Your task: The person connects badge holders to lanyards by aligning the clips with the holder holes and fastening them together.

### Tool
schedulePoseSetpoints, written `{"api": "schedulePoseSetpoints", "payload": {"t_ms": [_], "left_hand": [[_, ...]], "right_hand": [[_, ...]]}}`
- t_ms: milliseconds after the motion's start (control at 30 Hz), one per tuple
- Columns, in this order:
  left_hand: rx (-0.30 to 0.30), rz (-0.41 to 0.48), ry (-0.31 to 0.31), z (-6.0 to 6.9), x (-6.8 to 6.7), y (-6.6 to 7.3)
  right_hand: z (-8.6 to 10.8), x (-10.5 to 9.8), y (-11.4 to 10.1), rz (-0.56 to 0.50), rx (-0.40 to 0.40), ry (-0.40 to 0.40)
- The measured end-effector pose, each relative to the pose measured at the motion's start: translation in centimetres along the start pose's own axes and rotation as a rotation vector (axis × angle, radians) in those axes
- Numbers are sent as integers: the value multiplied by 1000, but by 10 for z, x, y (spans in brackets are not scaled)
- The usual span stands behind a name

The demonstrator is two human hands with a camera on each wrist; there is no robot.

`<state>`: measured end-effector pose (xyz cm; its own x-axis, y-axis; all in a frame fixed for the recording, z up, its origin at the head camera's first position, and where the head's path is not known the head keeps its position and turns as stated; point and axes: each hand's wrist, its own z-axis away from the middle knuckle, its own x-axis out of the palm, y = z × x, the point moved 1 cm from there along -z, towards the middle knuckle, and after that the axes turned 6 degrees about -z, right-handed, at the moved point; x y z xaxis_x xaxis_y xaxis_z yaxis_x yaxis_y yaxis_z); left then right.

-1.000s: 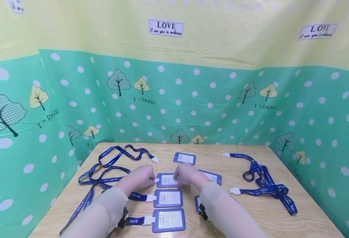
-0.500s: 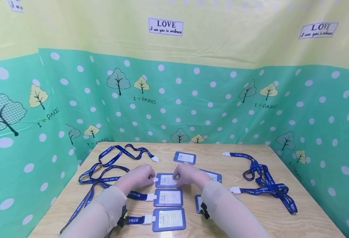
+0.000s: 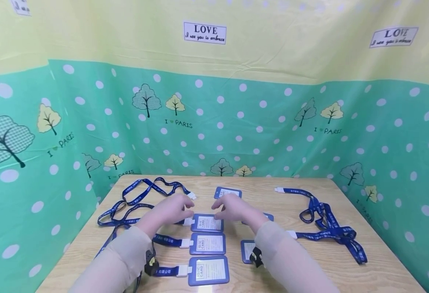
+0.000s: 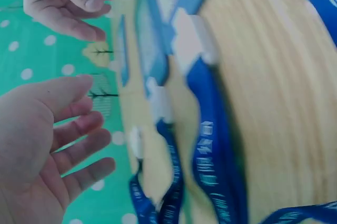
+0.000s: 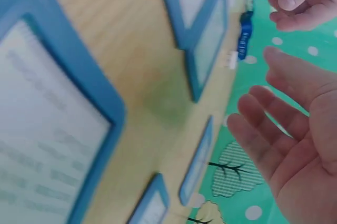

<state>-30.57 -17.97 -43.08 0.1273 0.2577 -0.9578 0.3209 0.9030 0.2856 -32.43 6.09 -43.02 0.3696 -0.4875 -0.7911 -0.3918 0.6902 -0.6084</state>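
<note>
Three blue ID card holders lie in a column at the table's middle: a far one (image 3: 207,223), a middle one (image 3: 214,244) and a near one (image 3: 214,270). Each has a white clip of a blue lanyard at its left end. Above the far holder's left end hovers my left hand (image 3: 172,209), fingers loosely spread and holding nothing. My right hand (image 3: 233,208) hovers over its right end, also holding nothing. Both wrist views show relaxed fingers apart from the holders. Behind my right hand lies another card holder (image 3: 229,191), partly covered.
Right of the column, two card holders, one farther (image 3: 269,217) and one nearer (image 3: 247,249), are partly hidden by my right arm. A loose lanyard (image 3: 170,189) lies at the back left. More loose lanyards (image 3: 325,228) tangle at the right. Patterned curtain (image 3: 218,122) surrounds the wooden table (image 3: 273,276).
Both hands have let go of the far holder and its clip and risen a little, moving up and away from it. Their fingers have loosened. The holder stays in line with the others.
</note>
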Motion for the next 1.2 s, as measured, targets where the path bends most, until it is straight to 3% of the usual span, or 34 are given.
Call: {"api": "schedulePoseSetpoints", "payload": {"t_ms": [100,200,333,533,667,800,1200], "left_hand": [[58,1,83,1,-13,6],[110,19,165,4,-25,11],[168,30,267,8,-39,15],[227,52,392,11,-58,16],[235,50,440,11,-67,16],[227,60,446,8,-72,15],[203,70,432,-13,-74,14]], "right_hand": [[0,-9,-1,-14,-66,44],[1,-19,-2,-38,-180,106],[4,-32,-5,-125,-308,211],[12,-50,-11,-241,-416,365],[17,-62,-13,-296,-437,405],[19,-71,-12,-340,-429,406],[12,-76,5,-532,-307,424]]}}
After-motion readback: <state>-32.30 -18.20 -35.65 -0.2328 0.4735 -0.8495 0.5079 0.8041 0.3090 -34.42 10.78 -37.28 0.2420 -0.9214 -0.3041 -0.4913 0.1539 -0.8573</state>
